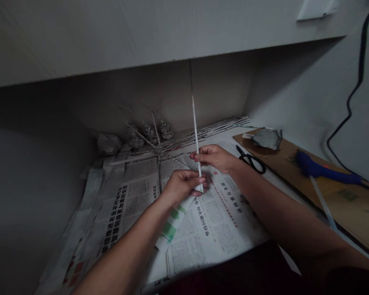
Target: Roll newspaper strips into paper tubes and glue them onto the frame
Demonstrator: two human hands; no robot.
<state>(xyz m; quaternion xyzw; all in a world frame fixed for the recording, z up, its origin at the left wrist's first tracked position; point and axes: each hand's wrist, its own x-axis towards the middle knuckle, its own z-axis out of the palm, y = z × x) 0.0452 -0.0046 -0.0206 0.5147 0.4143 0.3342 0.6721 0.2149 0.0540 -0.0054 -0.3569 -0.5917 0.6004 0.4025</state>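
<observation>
Pinched at mid-frame by the left hand [187,183] at its lower end and the right hand [214,158] just above, a thin white stick [195,127] points upward over newspaper [138,196].

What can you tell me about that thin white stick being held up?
The white stick is slender and straight, apparently rolled paper, with a green trace near its lower end. It stands nearly upright, leaning slightly left, above the newspaper. A thinner, darker length continues from its top. The left hand grips its bottom; the right hand pinches it higher.
</observation>
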